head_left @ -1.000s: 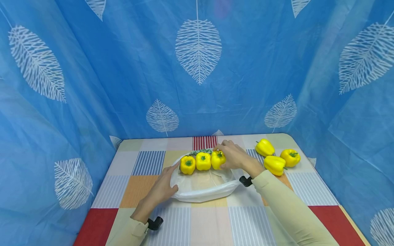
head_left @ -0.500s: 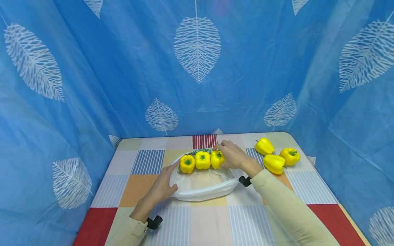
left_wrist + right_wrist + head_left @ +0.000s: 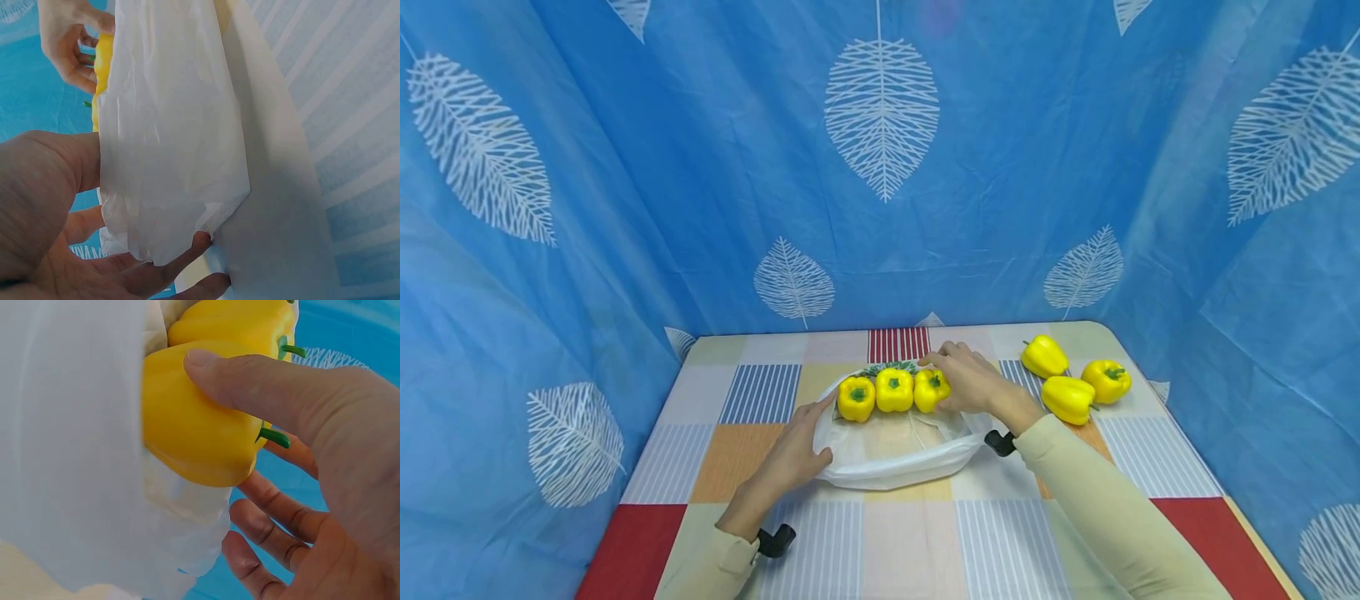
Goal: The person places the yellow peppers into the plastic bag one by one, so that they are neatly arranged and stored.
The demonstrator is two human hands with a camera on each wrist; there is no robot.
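Observation:
A white plastic bag lies mouth up on the table, its rim spread wide. Three yellow bell peppers stand in a row along its far side, stems up: the left pepper, the middle pepper and the right pepper. My right hand grips the right pepper, thumb across its side; the other fingers are partly hidden behind it. At the bag's left end my left hand holds the rim, its thumb tip hidden by the plastic and its fingers along the outside.
Three more yellow bell peppers lie at the right rear: one at the back, one in front and one on the right. A patchwork-patterned cloth covers the table. Blue leaf-print curtains hang behind and at both sides.
Only a slight shift of the head view shows. Both hands, the bag and the peppers keep their places.

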